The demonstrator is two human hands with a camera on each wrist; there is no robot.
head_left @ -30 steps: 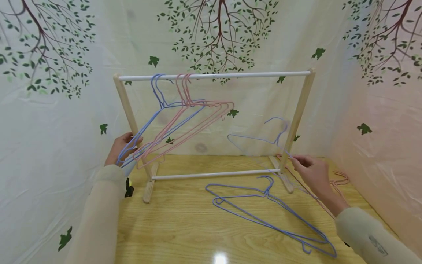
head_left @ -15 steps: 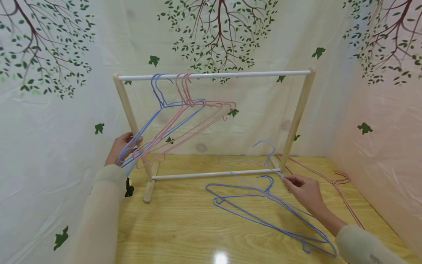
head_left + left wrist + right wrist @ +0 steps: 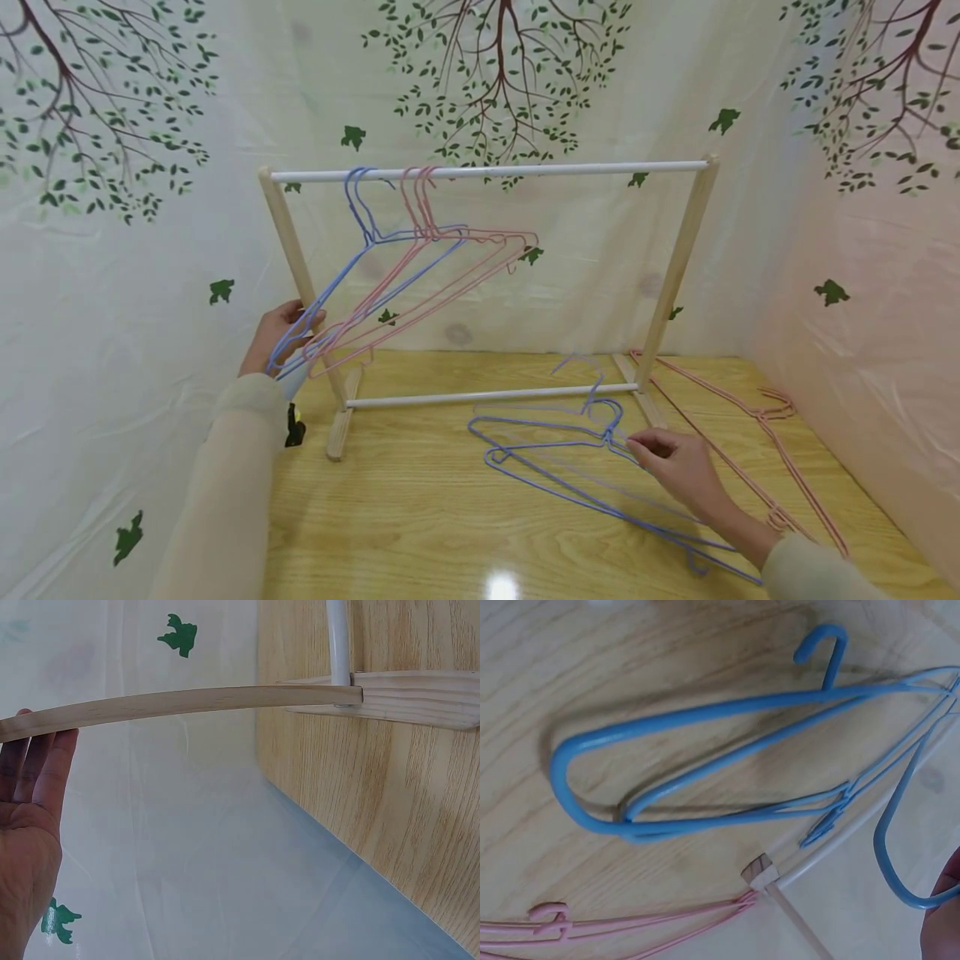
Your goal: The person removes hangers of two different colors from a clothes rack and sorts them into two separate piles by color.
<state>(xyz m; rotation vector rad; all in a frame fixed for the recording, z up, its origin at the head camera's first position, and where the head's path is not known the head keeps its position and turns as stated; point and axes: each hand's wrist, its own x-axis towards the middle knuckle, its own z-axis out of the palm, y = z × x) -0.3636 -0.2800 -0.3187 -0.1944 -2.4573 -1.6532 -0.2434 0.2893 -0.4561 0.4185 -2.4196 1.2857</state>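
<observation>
My left hand (image 3: 268, 340) holds the left wooden post (image 3: 287, 237) of a small clothes rack, partly hidden by hanging hangers. In the left wrist view the fingers (image 3: 52, 769) reach behind that post. A blue clothes hanger (image 3: 593, 392) is pinched by my right hand (image 3: 686, 473) at its shoulder wire, low over the table. Below it, blue hangers (image 3: 547, 447) lie overlapped on the wood. Blue hangers (image 3: 371, 238) and pink hangers (image 3: 426, 235) hang together on the left half of the white top bar (image 3: 570, 170).
Pink hangers (image 3: 765, 414) lie on the table to the right, beside the rack's right foot (image 3: 647, 407). A lower white bar (image 3: 480, 397) joins both posts near the tabletop (image 3: 390, 517). A small black object (image 3: 295, 427) is at the left edge. Leaf-printed sheeting (image 3: 847, 350) surrounds everything.
My right hand has come down and a little left with the blue hanger, from beside the right post to just over the blue hangers on the table. My left hand stays put.
</observation>
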